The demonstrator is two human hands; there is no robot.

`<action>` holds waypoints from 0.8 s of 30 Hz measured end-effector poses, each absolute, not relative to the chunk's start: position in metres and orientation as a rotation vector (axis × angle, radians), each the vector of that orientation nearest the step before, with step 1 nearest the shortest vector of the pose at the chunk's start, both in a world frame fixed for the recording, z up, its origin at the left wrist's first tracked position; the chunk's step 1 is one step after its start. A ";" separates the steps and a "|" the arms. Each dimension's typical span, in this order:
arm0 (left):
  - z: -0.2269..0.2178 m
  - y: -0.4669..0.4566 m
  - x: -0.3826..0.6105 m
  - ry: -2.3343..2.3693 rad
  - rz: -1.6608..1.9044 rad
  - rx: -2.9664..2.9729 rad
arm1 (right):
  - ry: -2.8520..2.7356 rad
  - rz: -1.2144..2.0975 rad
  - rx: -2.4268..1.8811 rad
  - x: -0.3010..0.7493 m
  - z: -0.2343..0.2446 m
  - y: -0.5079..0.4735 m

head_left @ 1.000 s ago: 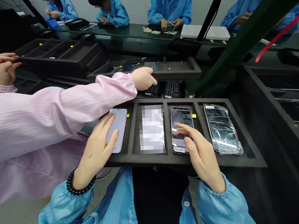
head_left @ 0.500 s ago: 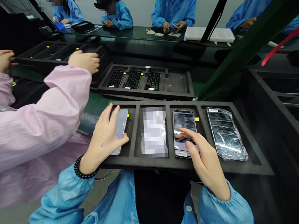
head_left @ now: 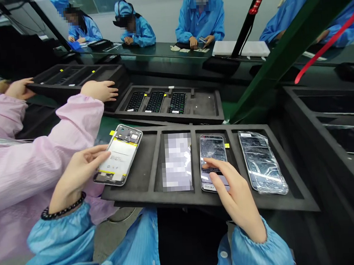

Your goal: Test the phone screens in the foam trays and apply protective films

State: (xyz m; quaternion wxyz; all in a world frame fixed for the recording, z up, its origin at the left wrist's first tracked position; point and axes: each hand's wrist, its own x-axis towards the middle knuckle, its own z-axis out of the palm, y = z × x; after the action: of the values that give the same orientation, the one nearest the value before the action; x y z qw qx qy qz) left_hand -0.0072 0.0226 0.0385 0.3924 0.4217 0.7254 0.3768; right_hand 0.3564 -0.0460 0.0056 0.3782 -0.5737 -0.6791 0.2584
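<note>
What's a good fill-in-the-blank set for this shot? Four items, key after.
The wearer's ____ hand holds the opened phone.
The beaded bracelet is ____.
The near tray has ____ compartments.
The tab beside the phone under the right hand is ____.

Missing words: left; black; four; yellow.

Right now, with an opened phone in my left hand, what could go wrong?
The opened phone might slip, since your left hand grips only one side. A co-worker's pink sleeve looks close enough to knock it. Your right hand, over another phone's screen, could cause a stray tap.
</note>
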 end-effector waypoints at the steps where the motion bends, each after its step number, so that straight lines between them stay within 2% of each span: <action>1: 0.036 0.020 -0.002 1.737 1.037 0.968 | -1.734 0.664 -1.463 0.356 0.006 -0.046; 4: 0.038 0.006 0.032 1.328 1.082 0.755 | -1.731 0.649 -1.449 0.356 0.005 -0.045; 12: 0.046 -0.025 0.109 0.504 0.779 0.351 | -1.642 0.655 -1.410 0.351 0.008 -0.047; 20: 0.026 -0.042 0.144 0.272 0.576 0.218 | -1.546 0.719 -1.433 0.331 0.023 -0.049; 24: 0.026 -0.043 0.143 0.357 0.599 0.307 | -1.597 0.556 -1.477 0.329 0.028 -0.048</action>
State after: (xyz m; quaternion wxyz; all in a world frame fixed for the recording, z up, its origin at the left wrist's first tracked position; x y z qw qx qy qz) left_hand 0.1427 -0.0425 0.0258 0.9283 0.1496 0.1743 0.2924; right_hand 0.3291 -0.0484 0.0277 0.4335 -0.5927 -0.6410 0.2234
